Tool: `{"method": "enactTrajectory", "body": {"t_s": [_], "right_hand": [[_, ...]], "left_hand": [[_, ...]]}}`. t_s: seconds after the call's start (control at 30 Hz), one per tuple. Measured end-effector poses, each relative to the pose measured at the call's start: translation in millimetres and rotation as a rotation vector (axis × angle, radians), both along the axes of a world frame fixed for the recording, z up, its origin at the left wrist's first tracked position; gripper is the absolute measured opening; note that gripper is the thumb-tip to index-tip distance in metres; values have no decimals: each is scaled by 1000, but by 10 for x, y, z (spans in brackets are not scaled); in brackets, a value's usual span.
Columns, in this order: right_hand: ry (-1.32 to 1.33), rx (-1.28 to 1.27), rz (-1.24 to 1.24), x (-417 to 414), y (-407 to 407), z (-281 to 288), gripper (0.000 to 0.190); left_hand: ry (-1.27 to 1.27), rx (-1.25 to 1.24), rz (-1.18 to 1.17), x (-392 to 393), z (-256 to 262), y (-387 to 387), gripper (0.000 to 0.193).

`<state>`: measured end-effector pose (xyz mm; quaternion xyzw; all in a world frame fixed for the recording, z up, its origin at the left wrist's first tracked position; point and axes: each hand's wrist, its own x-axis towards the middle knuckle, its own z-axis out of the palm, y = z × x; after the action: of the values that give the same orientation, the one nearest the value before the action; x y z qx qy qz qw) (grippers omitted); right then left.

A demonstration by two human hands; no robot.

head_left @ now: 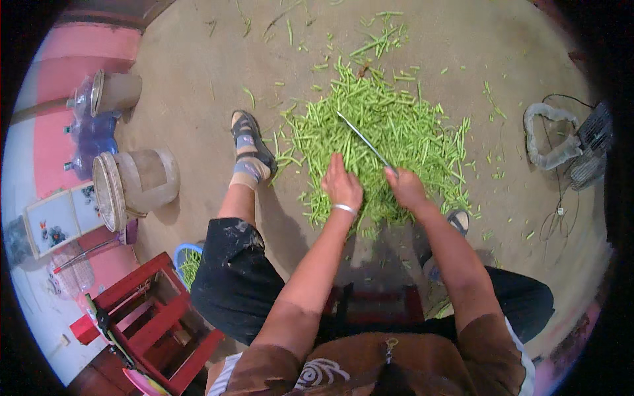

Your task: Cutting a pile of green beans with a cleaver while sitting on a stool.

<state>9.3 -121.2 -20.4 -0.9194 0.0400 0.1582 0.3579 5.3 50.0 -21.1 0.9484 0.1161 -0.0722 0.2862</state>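
A broad heap of cut green stalks (366, 119), probably beans or stems, lies on the floor between my feet. My left hand (343, 185) rests on the near left part of the heap, fingers pointing away from me; whether it grips any stalks is hidden. A white band circles that wrist. My right hand (406, 188) is closed around the handle end of a knife (365, 140). Its long, narrow blade points up and to the left over the heap. Much of the handle is hidden in the hand.
At left are a plastic bucket (151, 175), a smaller bucket (119, 92), water bottles (94, 133) and a red wooden chair (148, 341). A blue-rimmed basin (179, 247) holds more green stalks. A black wire-mesh object (594, 128) and cord lie at right. Stray pieces dot the floor.
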Motion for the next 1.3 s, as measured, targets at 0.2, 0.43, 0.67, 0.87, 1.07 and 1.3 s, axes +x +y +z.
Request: {"method": "enactTrajectory", "body": {"t_s": [0.2,0.43,0.67,0.87,1.07,1.3], "right_hand": [[-106,348,-54,240,275,880,43],[156,-33,81,-97,227,12,46],[-64,318,-43,481,333,774,60],[161,-97,40,687,-98,4,59],[28,170,-191,258,-448,352,57],[15,237,-447,-179,-1028,268,49]], "left_hand": [[-127,-88,-46,-33,-32,298,51],[-57,-179,120,-44,-128,280,35],[-65,-292,37,-201,50,430,37],[-69,-61,333,-492,-260,546,49],[481,-36,1068,-765,-450,516,82],[396,-323,1279,97,-253,-97,89]]}}
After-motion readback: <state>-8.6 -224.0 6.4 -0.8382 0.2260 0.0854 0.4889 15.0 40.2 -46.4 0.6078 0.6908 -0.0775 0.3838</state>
